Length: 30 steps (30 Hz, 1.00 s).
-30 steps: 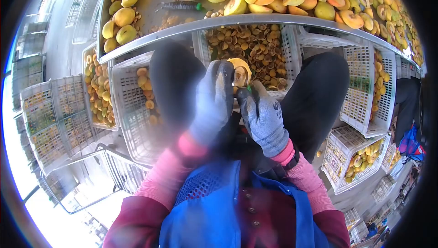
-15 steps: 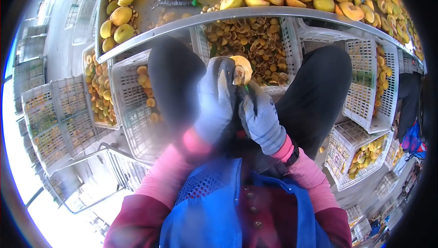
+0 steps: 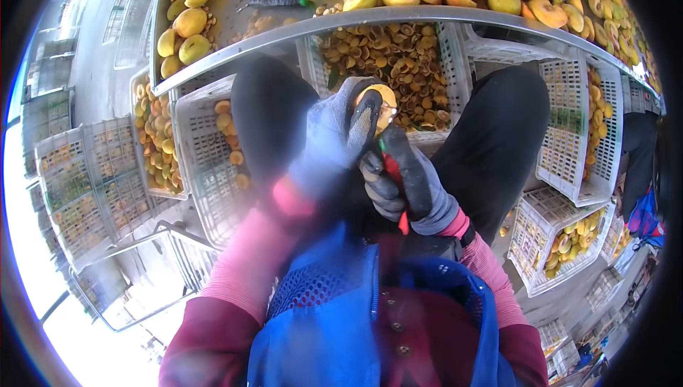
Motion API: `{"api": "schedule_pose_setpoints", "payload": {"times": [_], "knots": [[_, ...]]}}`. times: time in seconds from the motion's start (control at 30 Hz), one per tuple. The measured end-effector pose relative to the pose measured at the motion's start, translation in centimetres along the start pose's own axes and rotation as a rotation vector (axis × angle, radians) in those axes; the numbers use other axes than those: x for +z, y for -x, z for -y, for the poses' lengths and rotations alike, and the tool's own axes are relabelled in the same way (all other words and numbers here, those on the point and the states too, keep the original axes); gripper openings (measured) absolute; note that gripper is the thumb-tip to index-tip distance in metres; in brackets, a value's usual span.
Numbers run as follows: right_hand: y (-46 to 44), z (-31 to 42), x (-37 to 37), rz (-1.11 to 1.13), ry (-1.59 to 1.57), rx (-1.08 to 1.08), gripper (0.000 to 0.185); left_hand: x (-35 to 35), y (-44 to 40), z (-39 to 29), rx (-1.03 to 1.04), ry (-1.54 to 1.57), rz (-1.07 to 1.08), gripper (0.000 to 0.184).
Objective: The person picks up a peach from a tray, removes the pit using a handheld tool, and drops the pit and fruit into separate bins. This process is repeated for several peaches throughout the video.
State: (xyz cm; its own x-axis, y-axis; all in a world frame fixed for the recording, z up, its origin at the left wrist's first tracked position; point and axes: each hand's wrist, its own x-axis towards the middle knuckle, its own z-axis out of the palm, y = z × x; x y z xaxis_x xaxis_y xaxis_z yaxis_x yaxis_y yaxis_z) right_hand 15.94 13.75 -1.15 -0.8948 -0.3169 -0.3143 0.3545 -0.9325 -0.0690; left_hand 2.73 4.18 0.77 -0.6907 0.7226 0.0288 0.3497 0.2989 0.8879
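Head view: between dark-clad knees [image 3: 274, 106], the left hand [image 3: 334, 131] clamps a rounded yellow fruit [image 3: 384, 95] in gloved fingers; the right hand [image 3: 413, 181] wraps its fingers round a slim red-handled tool [image 3: 392, 168], long axis pointing fruitward, away from the torso [image 3: 409, 316], with open room before the smooth metal rim [image 3: 341, 22]

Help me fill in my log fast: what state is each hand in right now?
Left hand: closed, holding a peach half.
Right hand: closed around a red-handled tool.
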Motion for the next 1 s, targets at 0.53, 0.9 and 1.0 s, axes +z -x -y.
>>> {"api": "schedule_pose_setpoints", "payload": {"times": [0.53,0.9,1.0], "knots": [[-2.2,-0.9,-4.4,0.194,-0.619,0.165,0.043,-7.3,3.7,5.2,0.223,-0.691,-0.545,0.040],[-3.6,-0.5,-7.2,-0.278,-0.323,0.023,0.044,-10.5,-11.6,2.3,0.148,-0.721,-0.182,0.028],[-3.4,1.1,-4.9,-0.483,-0.193,-0.051,0.038,-10.0,-15.4,5.2,0.108,-0.905,0.137,0.036]]}}
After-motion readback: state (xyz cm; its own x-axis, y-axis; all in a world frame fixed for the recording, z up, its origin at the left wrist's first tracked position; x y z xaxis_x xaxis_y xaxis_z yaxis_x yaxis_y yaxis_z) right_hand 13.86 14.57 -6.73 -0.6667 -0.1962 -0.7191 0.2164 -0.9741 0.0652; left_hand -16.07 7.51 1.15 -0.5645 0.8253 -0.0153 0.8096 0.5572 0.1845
